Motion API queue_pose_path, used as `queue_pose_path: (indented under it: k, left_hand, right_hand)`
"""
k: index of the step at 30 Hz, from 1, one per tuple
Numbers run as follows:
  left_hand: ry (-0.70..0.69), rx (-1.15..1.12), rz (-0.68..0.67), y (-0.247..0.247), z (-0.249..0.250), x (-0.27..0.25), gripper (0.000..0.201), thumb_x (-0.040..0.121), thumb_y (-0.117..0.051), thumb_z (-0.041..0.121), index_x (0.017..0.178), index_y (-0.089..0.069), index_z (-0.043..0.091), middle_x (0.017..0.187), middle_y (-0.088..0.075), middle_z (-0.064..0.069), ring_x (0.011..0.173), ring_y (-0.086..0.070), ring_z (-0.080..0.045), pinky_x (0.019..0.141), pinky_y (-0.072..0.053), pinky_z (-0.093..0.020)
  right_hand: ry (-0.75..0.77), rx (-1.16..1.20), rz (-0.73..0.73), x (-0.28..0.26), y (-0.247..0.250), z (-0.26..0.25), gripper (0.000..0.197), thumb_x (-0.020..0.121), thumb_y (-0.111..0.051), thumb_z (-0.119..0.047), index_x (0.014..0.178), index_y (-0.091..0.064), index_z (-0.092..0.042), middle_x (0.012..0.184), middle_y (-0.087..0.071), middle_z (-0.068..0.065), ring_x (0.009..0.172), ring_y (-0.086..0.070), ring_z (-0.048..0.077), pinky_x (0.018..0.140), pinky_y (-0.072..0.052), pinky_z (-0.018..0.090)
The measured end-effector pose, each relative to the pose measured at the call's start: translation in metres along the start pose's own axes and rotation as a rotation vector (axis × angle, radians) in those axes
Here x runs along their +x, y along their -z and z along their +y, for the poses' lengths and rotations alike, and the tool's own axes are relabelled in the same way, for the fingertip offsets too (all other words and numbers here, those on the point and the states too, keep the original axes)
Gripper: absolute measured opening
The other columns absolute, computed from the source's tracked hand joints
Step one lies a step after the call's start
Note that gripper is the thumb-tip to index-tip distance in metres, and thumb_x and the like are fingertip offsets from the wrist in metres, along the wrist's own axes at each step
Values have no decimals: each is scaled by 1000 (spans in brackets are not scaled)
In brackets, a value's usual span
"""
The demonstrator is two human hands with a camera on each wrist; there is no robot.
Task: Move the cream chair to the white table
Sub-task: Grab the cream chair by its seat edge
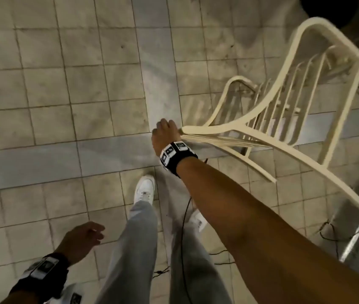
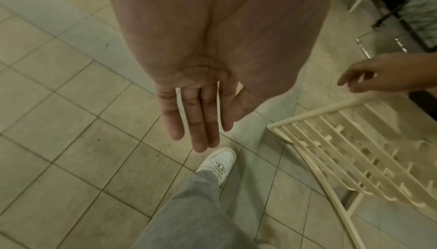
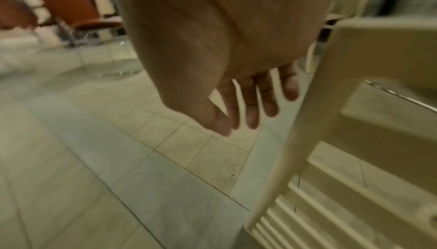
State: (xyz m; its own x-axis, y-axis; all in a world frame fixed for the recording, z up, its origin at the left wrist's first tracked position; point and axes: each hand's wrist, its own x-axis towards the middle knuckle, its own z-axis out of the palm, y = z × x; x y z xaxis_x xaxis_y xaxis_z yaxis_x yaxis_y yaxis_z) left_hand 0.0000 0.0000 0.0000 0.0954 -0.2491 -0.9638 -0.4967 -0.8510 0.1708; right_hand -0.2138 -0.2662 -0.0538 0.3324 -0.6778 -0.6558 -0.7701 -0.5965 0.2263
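The cream slatted plastic chair is tipped over at an angle at the right, with two legs pointing to the lower right. My right hand is at the chair's near corner. In the right wrist view its fingers are stretched out beside a chair rail and hold nothing. From the left wrist camera the right hand hovers just above the chair's edge, fingers loose. My left hand hangs low at the left, its fingers straight and empty. No white table is in view.
Grey tiled floor spreads ahead and to the left. My white shoes and grey trousers are below. A black cable trails on the floor near my feet. A metal bar lies at the right. Orange seats stand farther off.
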Motion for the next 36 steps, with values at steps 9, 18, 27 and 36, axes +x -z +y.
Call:
queue_pose_path:
  k: [9, 18, 27, 36]
  left_hand:
    - [98, 45, -57, -35, -44, 62, 22, 94, -47, 15, 101, -67, 22, 90, -75, 3, 82, -72, -15, 73, -54, -28]
    - [37, 188, -50, -37, -8, 79, 26, 92, -54, 20, 114, -68, 16, 110, -72, -9, 96, -69, -25, 86, -54, -36]
    - [-205, 361, 72, -28, 116, 85, 31, 89, -53, 14, 116, -68, 12, 126, -68, -9, 114, -64, -29, 101, -48, -37]
    - [-617, 420, 129, -85, 251, 66, 63, 80, -63, 34, 139, -45, 19, 133, -57, -10, 121, -56, -32, 103, -45, -43]
  right_hand:
    - [-128, -256, -440, 70, -38, 9, 34, 87, -67, -10, 121, -60, -14, 120, -60, 12, 105, -59, 33, 63, -45, 45]
    - [-29, -135, -314, 76, -43, 18, 34, 100, -41, -20, 130, -57, -12, 133, -55, 10, 116, -57, 29, 79, -48, 42]
    - [-70, -96, -282, -15, -24, 50, 27, 95, -50, -20, 119, -62, -15, 115, -64, 2, 104, -63, 26, 73, -40, 34]
    - [-5, -25, -87, -174, 39, 140, 18, 89, -54, -18, 104, -64, -16, 97, -63, 4, 82, -66, 24, 64, -42, 33]
